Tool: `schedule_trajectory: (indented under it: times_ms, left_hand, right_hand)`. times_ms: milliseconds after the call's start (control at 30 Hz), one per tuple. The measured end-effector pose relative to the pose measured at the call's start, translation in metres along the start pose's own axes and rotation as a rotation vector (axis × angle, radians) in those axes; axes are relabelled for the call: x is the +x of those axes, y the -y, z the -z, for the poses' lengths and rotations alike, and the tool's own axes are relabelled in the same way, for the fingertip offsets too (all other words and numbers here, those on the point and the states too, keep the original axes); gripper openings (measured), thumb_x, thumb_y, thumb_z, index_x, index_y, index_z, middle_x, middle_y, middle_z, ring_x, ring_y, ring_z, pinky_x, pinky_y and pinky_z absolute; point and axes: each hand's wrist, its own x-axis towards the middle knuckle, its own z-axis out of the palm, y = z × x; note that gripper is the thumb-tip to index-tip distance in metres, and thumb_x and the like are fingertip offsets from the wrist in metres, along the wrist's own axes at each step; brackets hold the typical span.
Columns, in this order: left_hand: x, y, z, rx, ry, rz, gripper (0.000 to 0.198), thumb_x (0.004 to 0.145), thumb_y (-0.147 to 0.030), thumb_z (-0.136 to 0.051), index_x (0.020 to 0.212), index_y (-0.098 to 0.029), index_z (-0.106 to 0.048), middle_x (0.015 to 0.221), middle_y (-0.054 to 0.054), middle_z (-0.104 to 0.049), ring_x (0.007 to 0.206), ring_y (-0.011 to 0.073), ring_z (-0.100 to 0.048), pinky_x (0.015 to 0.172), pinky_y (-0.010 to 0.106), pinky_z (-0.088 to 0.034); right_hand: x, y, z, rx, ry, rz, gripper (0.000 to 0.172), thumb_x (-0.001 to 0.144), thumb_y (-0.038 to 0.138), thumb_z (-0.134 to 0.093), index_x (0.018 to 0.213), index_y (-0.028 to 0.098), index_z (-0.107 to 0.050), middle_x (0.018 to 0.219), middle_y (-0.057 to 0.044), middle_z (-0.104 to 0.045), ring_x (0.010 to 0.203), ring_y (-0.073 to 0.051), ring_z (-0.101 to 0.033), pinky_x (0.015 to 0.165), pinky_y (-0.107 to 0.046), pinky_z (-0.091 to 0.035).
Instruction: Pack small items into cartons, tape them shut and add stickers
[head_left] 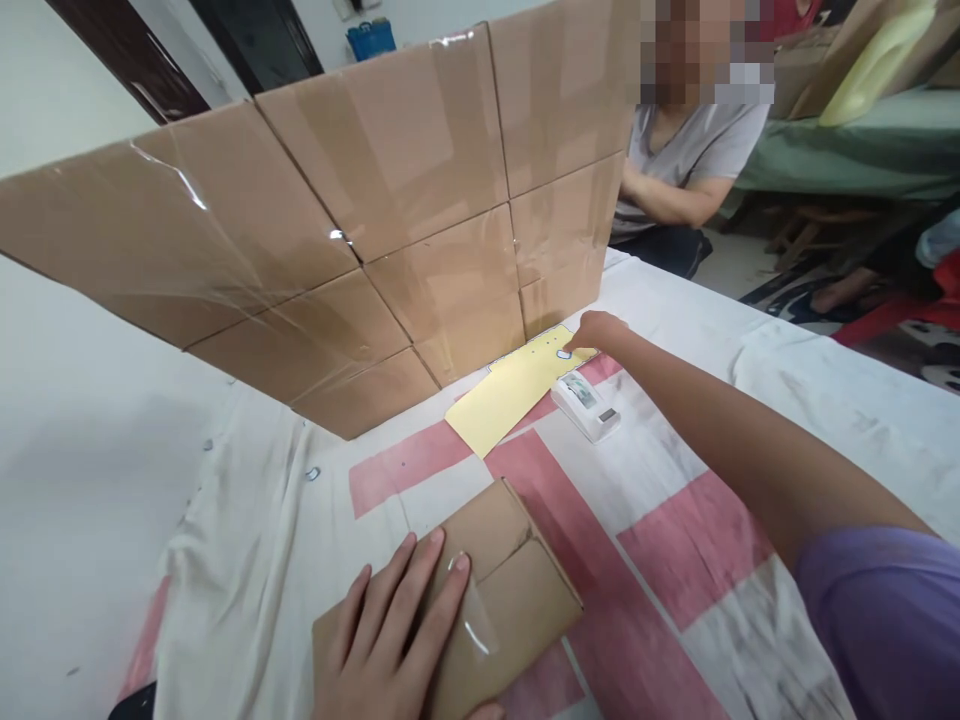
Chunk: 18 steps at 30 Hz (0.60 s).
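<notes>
Spread over a small taped cardboard box (517, 600) in the foreground, my left hand (397, 630) rests with its fingers apart. My right arm reaches far forward, and my right hand (596, 333) touches a small white label (564, 354) at the far end of the yellow sheet (499, 400); its fingers are bent together. The sheet lies flat on the cloth, by the foot of the stacked boxes. Just below my right hand sits a white device with a small display (585, 406).
A wall of taped cardboard boxes (420, 190) stands across the back left. A person in a grey shirt (686, 165) is beyond the table. Red-and-white cloth (697, 540) covers the surface. A green-covered table (862, 150) stands at the back right.
</notes>
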Motion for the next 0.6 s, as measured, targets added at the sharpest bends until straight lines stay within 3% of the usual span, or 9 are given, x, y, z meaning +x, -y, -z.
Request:
schedule_trajectory:
  times_ms: [133, 200, 267, 367, 467, 600]
  left_hand:
    - [-0.001, -0.001, -0.001, -0.008, -0.005, 0.026, 0.085, 0.083, -0.070, -0.055, 0.153, -0.023, -0.040, 0.153, 0.008, -0.050, 0.139, 0.0280, -0.043, 0.118, 0.040, -0.018]
    - [0.000, -0.002, -0.001, -0.040, -0.022, 0.044, 0.085, 0.083, -0.071, -0.055, 0.152, -0.023, -0.041, 0.154, 0.008, -0.049, 0.140, 0.0277, -0.040, 0.119, 0.041, -0.018]
    - [0.002, -0.004, 0.002, -0.075, -0.025, 0.055, 0.086, 0.082, -0.072, -0.055, 0.152, -0.024, -0.041, 0.154, 0.008, -0.049, 0.142, 0.0280, -0.038, 0.119, 0.042, -0.018]
    - [0.005, -0.007, 0.008, -0.100, 0.021, 0.054, 0.085, 0.082, -0.069, -0.057, 0.151, -0.023, -0.042, 0.156, 0.008, -0.046, 0.143, 0.0287, -0.035, 0.118, 0.042, -0.017]
    - [0.007, -0.010, 0.016, -0.120, 0.046, 0.079, 0.082, 0.082, -0.063, -0.058, 0.150, -0.021, -0.042, 0.158, 0.009, -0.042, 0.145, 0.0302, -0.033, 0.118, 0.043, -0.016]
    - [0.011, -0.014, 0.026, -0.139, 0.132, 0.122, 0.079, 0.083, -0.051, -0.061, 0.151, -0.020, -0.039, 0.161, 0.010, -0.035, 0.147, 0.0305, -0.030, 0.118, 0.044, -0.018]
  right_hand:
    - [-0.049, -0.009, 0.016, 0.085, 0.042, -0.064, 0.011, 0.088, 0.013, -0.053, 0.098, 0.014, -0.053, 0.086, -0.007, -0.063, 0.070, -0.012, -0.054, 0.065, -0.028, -0.040]
    - [-0.093, -0.017, 0.014, 0.299, 0.109, 0.025, 0.020, 0.087, 0.012, -0.050, 0.106, 0.017, -0.051, 0.082, -0.004, -0.064, 0.060, -0.011, -0.053, 0.055, -0.025, -0.038]
    - [-0.141, -0.026, 0.006, 0.567, 0.230, 0.148, 0.030, 0.084, 0.019, -0.059, 0.113, 0.021, -0.050, 0.090, -0.005, -0.065, 0.066, -0.016, -0.063, 0.052, -0.026, -0.042]
    - [-0.198, -0.038, -0.012, 0.749, 0.372, 0.119, 0.038, 0.084, 0.034, -0.070, 0.115, 0.023, -0.050, 0.101, -0.007, -0.066, 0.084, -0.024, -0.071, 0.069, -0.035, -0.055]
    - [-0.227, -0.042, -0.030, 0.799, 0.421, 0.098, 0.032, 0.084, 0.041, -0.074, 0.099, 0.023, -0.052, 0.092, -0.003, -0.065, 0.086, -0.023, -0.071, 0.084, -0.040, -0.053]
    - [-0.238, -0.040, -0.048, 0.829, 0.527, 0.113, 0.031, 0.084, 0.039, -0.075, 0.087, 0.022, -0.049, 0.082, 0.000, -0.065, 0.079, -0.017, -0.063, 0.074, -0.032, -0.048]
